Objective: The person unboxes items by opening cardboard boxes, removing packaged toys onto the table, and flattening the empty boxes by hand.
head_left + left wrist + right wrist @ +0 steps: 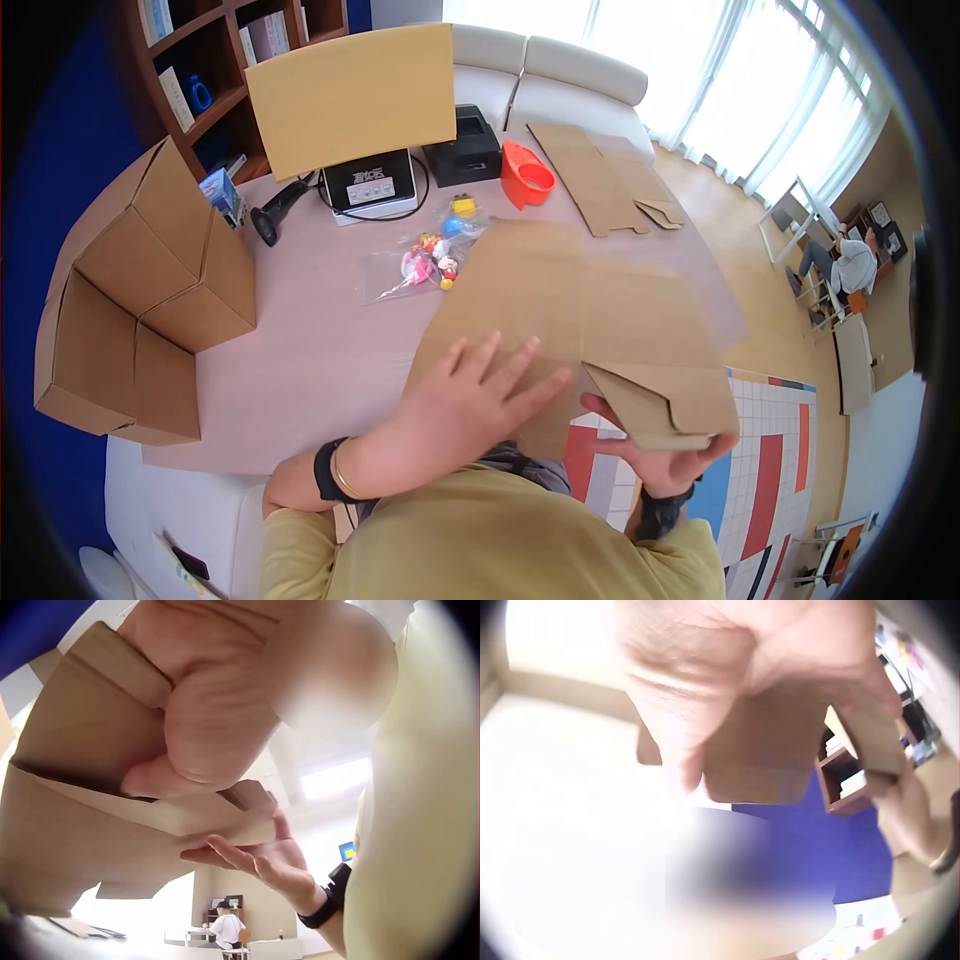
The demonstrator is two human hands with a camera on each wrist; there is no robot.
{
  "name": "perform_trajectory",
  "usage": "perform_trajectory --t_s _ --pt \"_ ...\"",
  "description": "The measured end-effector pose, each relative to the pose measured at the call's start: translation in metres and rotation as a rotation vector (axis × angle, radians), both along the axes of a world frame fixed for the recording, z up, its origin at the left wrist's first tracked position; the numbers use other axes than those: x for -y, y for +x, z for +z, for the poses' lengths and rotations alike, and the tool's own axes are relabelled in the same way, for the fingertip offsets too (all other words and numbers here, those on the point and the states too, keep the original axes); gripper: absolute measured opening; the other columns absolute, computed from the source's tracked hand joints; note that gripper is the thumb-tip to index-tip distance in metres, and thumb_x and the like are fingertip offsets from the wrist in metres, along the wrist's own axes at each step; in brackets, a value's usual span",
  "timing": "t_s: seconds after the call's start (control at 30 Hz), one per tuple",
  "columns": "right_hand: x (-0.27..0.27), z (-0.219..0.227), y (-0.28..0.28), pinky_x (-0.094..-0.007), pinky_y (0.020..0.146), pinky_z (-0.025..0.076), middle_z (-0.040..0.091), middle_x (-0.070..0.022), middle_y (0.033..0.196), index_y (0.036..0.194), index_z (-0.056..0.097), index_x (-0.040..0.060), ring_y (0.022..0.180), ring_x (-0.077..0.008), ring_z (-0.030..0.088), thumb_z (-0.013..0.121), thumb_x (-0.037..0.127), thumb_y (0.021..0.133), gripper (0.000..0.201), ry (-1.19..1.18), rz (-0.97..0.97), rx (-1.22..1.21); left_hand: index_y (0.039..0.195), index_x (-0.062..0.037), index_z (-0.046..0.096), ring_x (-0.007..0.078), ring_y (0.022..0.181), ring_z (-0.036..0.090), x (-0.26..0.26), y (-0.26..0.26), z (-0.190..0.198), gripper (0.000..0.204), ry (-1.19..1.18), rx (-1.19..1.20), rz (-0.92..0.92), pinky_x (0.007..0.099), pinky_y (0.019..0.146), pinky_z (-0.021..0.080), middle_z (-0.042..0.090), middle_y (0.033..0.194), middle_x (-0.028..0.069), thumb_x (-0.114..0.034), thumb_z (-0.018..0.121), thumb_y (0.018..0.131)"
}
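Note:
A large brown cardboard piece [520, 290] with folded flaps slants over the table's front edge in the head view. My left hand [445, 415] lies across its near part, fingers spread on top; in the left wrist view that hand's thumb [154, 780] presses the underside beside a fold. At the lower right corner, my right hand [665, 465] holds the flap [650, 405] from below. The right wrist view shows the right hand [735, 667] against the board, its thumb at one side of a flap [761, 757].
Open cardboard boxes [165, 250] stand at the table's left. Behind are a scanner [280, 210], a yellow panel [355, 100], a black printer [465, 145], bagged small toys [430, 260], a red-orange holder [527, 175] and another flat cardboard piece [590, 180]. A person [850, 262] sits far right.

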State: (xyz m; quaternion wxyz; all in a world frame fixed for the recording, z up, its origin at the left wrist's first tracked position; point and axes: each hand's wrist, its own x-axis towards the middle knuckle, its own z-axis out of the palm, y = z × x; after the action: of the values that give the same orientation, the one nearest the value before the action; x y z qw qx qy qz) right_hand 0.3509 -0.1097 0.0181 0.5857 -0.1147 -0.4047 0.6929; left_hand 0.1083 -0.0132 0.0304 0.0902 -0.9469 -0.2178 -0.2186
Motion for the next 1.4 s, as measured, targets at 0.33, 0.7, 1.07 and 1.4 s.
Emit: perform_trajectory --t_s 0.33,0.7,1.07,1.4 --pt "0.042 -0.007 0.046 -0.0671 0.099 0.026 0.023 -0.0233 0.146 0.143 0.019 0.0046 0.131 -0.0460 0.026 0.052 0.061 0.083 0.088 -0.459 -0.392 -0.150 0.129 -0.0173 0.051 0.0323 0.100 0.057 0.013 0.005 -0.021 0.051 -0.011 0.014 -0.094 0.0376 0.085 0.047 0.056 0.122 0.0128 -0.015 0.055 0.078" --pt "0.009 0.022 0.099 -0.0313 0.094 0.043 0.055 -0.0108 0.121 0.127 0.045 -0.0012 0.110 -0.0194 0.054 0.056 0.010 0.089 0.042 -0.244 -0.986 0.523 0.126 -0.0168 0.053 0.0292 0.108 0.054 0.005 -0.039 -0.019 0.050 -0.155 0.029 0.139 0.0428 0.093 0.042 0.051 0.126 0.0144 -0.013 0.058 0.077" --pt "-0.258 0.096 0.247 -0.0287 0.085 0.046 0.060 -0.0110 0.110 0.126 0.050 -0.0013 0.098 -0.0162 0.058 0.062 0.018 0.086 0.046 0.105 -0.944 0.975 0.124 -0.0103 0.054 0.0251 0.107 0.057 0.013 -0.078 -0.037 0.047 -0.341 0.239 0.514 0.0452 0.096 0.039 0.058 0.120 0.0117 -0.006 0.061 0.078" --pt "-0.366 -0.068 0.320 -0.0444 0.096 0.041 0.054 -0.0210 0.124 0.129 0.048 0.0072 0.112 -0.0352 0.053 0.069 0.050 0.073 0.073 -0.337 -1.148 2.174 0.126 -0.0048 0.051 0.0318 0.106 0.057 -0.001 -0.079 -0.037 0.048 -0.399 0.260 0.660 0.0457 0.097 0.040 0.058 0.120 0.0154 -0.003 0.059 0.079"
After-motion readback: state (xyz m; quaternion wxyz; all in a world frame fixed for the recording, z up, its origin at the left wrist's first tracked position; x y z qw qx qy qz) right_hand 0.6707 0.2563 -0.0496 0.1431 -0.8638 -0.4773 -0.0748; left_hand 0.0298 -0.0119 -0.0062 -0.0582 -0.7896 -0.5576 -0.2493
